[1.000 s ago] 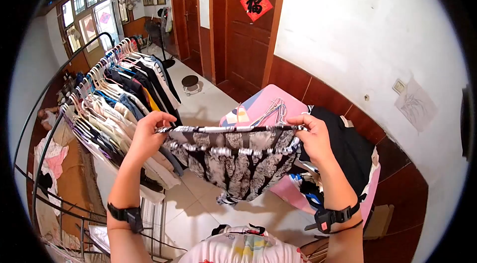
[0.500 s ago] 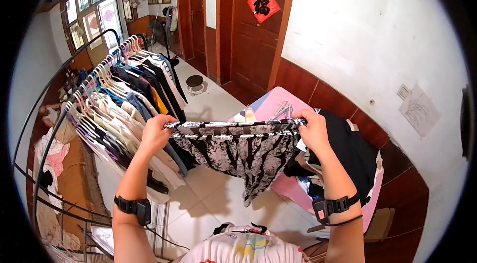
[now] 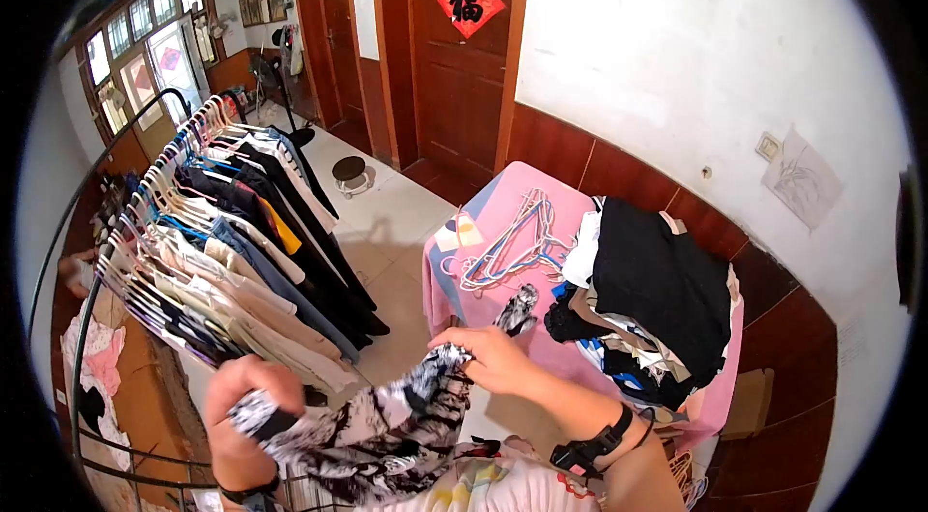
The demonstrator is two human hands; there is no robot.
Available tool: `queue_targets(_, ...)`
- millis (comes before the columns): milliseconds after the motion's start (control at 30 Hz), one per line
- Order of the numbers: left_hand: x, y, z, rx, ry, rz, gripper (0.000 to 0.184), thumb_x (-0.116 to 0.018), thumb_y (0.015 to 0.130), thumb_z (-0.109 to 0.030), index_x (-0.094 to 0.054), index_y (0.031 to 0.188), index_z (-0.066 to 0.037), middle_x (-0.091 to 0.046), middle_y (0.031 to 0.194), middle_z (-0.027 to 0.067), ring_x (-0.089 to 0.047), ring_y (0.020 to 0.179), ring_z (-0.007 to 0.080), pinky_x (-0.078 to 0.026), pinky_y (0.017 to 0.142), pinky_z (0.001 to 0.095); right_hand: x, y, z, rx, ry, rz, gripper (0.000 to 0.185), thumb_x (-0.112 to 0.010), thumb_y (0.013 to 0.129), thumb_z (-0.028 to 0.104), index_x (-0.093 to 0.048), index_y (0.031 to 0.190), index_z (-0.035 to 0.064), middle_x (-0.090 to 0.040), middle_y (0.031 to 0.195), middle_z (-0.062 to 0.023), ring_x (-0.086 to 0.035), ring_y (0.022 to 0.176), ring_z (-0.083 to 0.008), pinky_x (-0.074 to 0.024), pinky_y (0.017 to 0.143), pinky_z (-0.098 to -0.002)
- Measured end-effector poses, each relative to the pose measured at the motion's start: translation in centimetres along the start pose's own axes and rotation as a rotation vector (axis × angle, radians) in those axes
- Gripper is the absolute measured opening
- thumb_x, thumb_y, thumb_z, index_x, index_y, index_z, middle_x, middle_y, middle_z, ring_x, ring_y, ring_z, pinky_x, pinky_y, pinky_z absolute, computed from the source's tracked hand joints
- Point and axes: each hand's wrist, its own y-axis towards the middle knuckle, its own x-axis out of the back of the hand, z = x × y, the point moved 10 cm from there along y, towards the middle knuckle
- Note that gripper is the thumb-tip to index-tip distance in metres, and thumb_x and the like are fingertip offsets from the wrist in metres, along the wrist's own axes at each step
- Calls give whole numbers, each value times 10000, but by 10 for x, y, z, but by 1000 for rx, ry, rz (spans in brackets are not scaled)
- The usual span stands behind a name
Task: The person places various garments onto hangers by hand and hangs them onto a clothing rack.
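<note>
A black-and-white patterned garment with a gathered waistband hangs between my hands, low in front of my body. My left hand, slightly blurred, is closed around its left end. At the other end my right hand grips the band, and a small tip of the cloth sticks up beyond the fingers. The garment's lower part is bunched and smeared by motion, so its full shape is hidden. Past my right hand is the pink-covered table, bearing several loose hangers.
A folded pile of clothes, black on top, sits on the table's right side. To the left stands a metal rack with many hung clothes. A round stool is on the tiled floor. Brown doors line the back wall.
The garment was stretched level at chest height; now it is lower, slanted and bunched. Both hands have come down, the left one further. My view has shifted, showing more of the table and hangers.
</note>
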Motion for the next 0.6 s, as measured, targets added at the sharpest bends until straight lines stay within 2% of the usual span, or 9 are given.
queue_targets(33,-1,5,19,-27,-30,1,473,-723,740,-391,-601,893,40,-628,793,115,-580,666,167,-451,612,271,0,0,-5,-30,26,7,355,-510,770,-13,-625,1102,41,-689,979,-132,-682,913,-280,-509,805,-348)
queue_targets(67,-7,9,42,106,38,89,432,-678,740,-326,-610,955,43,-630,881,117,-590,759,178,-458,699,272,1,2,-4,-32,26,2,355,-510,770,-13,-625,1102,41,-689,979,-132,-682,913,-280,-509,805,-348)
queue_targets(133,-30,12,82,146,64,246,447,-530,686,-103,-607,1107,27,-582,1079,124,-544,937,161,-411,834,273,0,5,-14,-126,171,54,364,-513,767,-9,-618,1113,37,-685,943,-106,-670,877,-206,-495,791,-307)
queue_targets(200,-46,9,133,226,179,349,632,-436,721,96,-494,1341,-9,-492,1261,88,-518,949,136,-393,796,232,-1,9,-15,-46,215,-5,346,-500,777,-32,-616,1097,29,-671,932,-71,-629,870,-143,-474,792,-276)
queue_targets(333,-63,19,213,233,137,230,825,-443,708,157,-294,1493,-43,-315,1472,111,-519,1040,156,-429,842,249,19,25,-57,-121,343,-60,294,-504,794,-83,-620,1043,22,-655,960,-46,-602,937,-117,-461,822,-265)
queue_targets(400,-58,15,237,335,78,166,791,-455,707,166,-355,1464,-39,-373,1456,115,-507,1143,174,-427,903,265,22,30,-74,-145,938,-68,284,-533,793,-83,-622,1044,17,-653,954,-42,-601,939,-107,-465,820,-254)
queue_targets(467,-67,23,283,467,193,371,724,-450,708,166,-436,1407,-20,-468,1386,95,-483,1219,161,-418,945,278,54,47,-95,-101,806,-93,264,-532,801,-99,-632,1020,8,-649,951,-32,-599,928,-99,-472,811,-249)
queue_targets(533,-76,41,275,533,127,246,663,-439,701,169,-513,1337,-2,-570,1269,84,-525,1185,151,-424,963,287,86,55,-112,-45,440,-191,270,-532,764,-123,-642,970,12,-672,871,-32,-610,842,-90,-480,756,-251)
queue_targets(600,-82,40,282,649,-135,179,699,-345,618,208,-591,1241,11,-630,1151,101,-588,1067,155,-443,922,273,98,59,-147,-89,533,-227,313,-527,726,-152,-661,962,4,-694,874,-47,-642,842,-116,-501,744,-274)
